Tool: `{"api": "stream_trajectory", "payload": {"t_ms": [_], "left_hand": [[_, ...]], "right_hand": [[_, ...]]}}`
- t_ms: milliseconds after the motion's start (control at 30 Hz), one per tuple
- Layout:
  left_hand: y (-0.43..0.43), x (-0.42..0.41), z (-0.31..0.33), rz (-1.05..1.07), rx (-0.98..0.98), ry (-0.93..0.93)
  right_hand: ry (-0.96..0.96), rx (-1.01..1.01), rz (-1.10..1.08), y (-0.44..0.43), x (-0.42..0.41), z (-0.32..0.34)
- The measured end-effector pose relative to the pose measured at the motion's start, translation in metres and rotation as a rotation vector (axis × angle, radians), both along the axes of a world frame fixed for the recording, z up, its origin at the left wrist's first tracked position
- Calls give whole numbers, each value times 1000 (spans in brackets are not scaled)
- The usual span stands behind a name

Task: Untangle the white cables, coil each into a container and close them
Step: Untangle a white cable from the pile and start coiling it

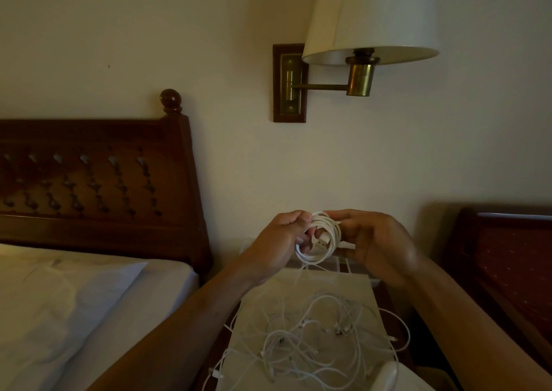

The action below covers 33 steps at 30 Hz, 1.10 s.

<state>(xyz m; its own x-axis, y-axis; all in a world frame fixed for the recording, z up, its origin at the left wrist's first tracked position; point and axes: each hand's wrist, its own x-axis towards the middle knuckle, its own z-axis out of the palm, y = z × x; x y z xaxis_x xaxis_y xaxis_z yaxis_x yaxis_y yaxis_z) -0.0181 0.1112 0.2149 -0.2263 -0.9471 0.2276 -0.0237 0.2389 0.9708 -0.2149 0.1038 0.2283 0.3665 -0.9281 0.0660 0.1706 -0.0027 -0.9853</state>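
Both hands hold up one white cable wound into a small coil [324,254] above the bedside table. My left hand [280,241] grips the coil's left side, fingers through the loop. My right hand [370,238] pinches its right and top edge. A white plug end shows inside the coil. Below, a tangle of several white cables [310,337] lies spread on a pale cloth [355,286] covering the table. A white rounded object [386,374], perhaps a container, sits at the bottom edge; I cannot tell what it is.
A bed with white sheets [74,310] and a dark wooden headboard [98,181] lies to the left. A wall lamp [367,23] hangs above the hands. A dark red upholstered chair [507,256] stands at the right.
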Motion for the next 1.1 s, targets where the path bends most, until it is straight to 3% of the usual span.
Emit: {"api": "stream_trajectory", "payload": {"t_ms": [100, 200, 367, 500, 667, 767, 967, 1033, 1100], "left_hand": [[-3, 0, -3, 60, 10, -17], [-3, -3, -3, 86, -4, -42], [-7, -8, -4, 73, 15, 0], [-6, -12, -2, 91, 6, -35], [-1, -17, -1, 101, -17, -158], [2, -19, 0, 79, -54, -207], [2, -22, -3, 56, -99, -223], [1, -22, -5, 39, -121, -212], [-1, -22, -8, 42, -130, -249]], "right_hand": [[5, -110, 2, 8, 3, -1], [194, -310, -8, 19, 11, -7], [309, -569, -339, 24, 20, -19], [576, -1128, -707, 16, 17, -35], [761, -1557, -754, 12, 9, -43], [806, -1608, -694, 13, 7, -46], [680, -1632, -630, 20, 12, -47], [560, -1497, -636, 23, 12, -46], [407, -1233, -641, 26, 14, -40]]}}
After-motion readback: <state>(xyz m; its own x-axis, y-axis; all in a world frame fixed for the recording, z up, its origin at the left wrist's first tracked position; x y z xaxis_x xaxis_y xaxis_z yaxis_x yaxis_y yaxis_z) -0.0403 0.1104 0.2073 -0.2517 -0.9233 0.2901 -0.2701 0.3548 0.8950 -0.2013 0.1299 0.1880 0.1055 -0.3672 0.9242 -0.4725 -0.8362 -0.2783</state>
